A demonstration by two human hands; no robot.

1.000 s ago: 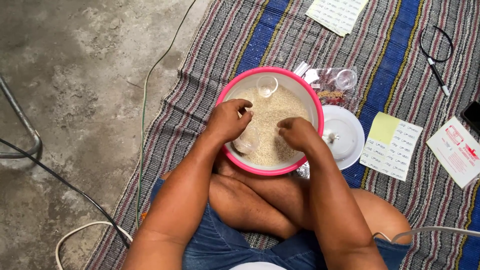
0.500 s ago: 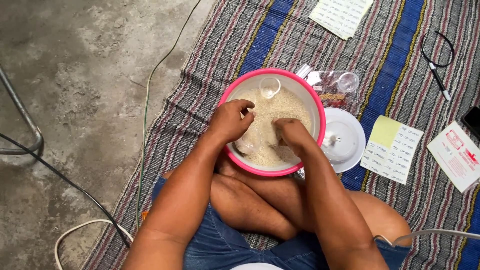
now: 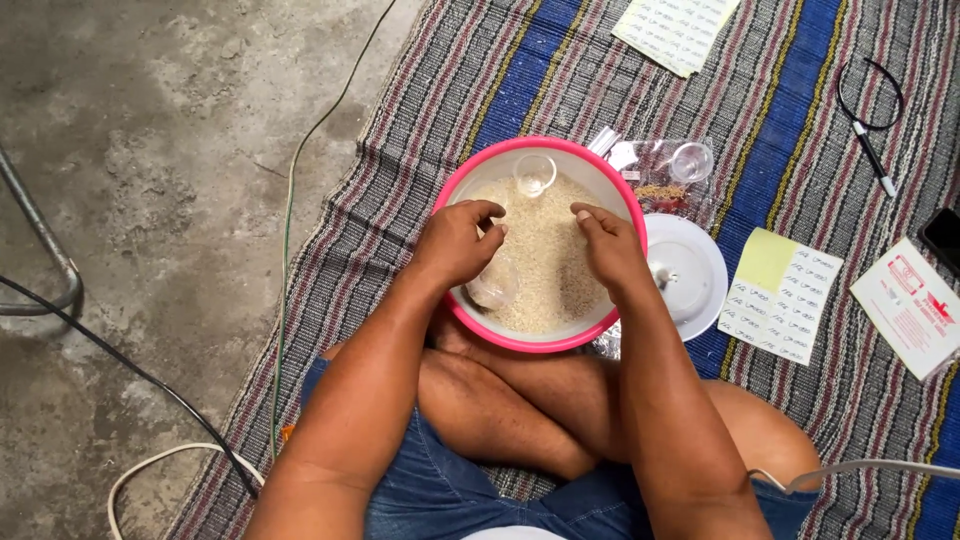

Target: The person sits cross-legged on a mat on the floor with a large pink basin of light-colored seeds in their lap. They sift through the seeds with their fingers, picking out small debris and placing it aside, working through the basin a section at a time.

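A pink-rimmed bowl full of pale rice grains rests against my crossed legs on a striped mat. My left hand lies on the rice at the bowl's left side, fingers curled and pinched together, just above a small clear cup half sunk in the grains. My right hand rests flat on the rice at the right side, fingers pointing toward the middle. A second clear cup sits at the bowl's far edge.
A white lid lies right of the bowl, beside a clear bag of small items. Printed paper sheets, a card and a pen on a cord lie on the mat. Cables cross the concrete floor at left.
Both hands have shifted across the rice toward the bowl's far side and moved slightly apart. The small cup under my left hand has become visible.
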